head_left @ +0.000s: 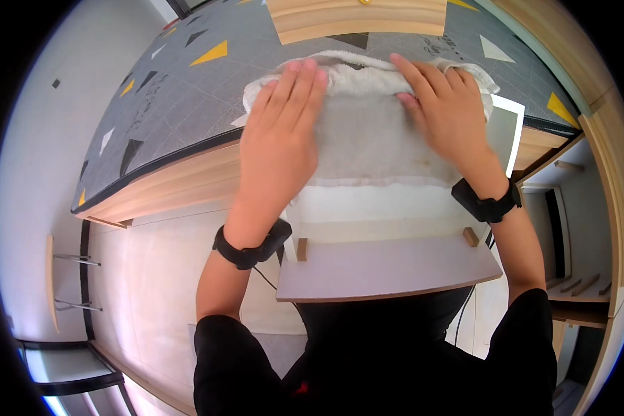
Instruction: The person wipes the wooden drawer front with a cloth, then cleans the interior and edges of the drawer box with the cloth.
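A grey-white towel [374, 139] lies spread over a white drawer [388, 204], its far edge bunched into a fluffy white roll. My left hand [281, 135] rests on the left end of this roll, fingers straight and close together, palm down. On the right end lies my right hand [451, 114], with its index finger stretched out and the thumb apart; its other fingertips bend over the towel. Both hands touch the fabric without a visible grip. Under the towel, the far part of the drawer is hidden.
Behind the drawer is a bed surface with a grey, triangle-patterned cover [180, 90]. A wooden panel [357, 19] stands on it at the back. The drawer's front panel [388, 274] is close to my body. Wooden shelving [582, 277] stands to the right.
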Demonstrator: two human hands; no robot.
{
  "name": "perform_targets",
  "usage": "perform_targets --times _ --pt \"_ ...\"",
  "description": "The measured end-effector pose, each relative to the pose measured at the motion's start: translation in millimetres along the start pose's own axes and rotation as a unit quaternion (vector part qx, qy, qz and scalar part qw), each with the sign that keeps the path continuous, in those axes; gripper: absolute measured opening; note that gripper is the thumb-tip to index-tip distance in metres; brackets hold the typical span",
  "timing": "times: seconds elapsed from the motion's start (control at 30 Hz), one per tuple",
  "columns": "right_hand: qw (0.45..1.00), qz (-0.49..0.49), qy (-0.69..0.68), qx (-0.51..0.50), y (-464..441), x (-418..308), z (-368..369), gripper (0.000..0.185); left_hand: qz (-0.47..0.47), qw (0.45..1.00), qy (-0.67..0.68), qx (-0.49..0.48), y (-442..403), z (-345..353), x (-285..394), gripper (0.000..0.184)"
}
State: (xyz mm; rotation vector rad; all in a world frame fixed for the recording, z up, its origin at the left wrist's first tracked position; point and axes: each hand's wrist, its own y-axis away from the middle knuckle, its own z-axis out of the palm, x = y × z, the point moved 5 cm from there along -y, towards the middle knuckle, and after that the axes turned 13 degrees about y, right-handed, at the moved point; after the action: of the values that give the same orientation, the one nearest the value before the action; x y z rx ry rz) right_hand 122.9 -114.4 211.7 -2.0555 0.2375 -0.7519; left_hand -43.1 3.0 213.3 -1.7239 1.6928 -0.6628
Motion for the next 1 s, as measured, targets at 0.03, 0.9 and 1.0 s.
perform_targets --times 0.03,0.9,1.0 --pt "1.0 0.002 0.0 0.0 -1.4 -6.9 -1.6 0.053 -0.021 0.999 0.027 -0.028 2.9 1.0 -0.1 0.064" --pt "0.999 0.02 0.018 -0.036 28.0 14.3 -9.7 0.067 0.001 1.0 0.02 -0.005 0.9 -5.9 -0.8 0.056" --pt "0.999 0.021 0.006 -0.028 33.0 23.8 -14.0 0.064 0.02 0.999 0.024 0.031 -1.0 -5.8 -10.5 0.051"
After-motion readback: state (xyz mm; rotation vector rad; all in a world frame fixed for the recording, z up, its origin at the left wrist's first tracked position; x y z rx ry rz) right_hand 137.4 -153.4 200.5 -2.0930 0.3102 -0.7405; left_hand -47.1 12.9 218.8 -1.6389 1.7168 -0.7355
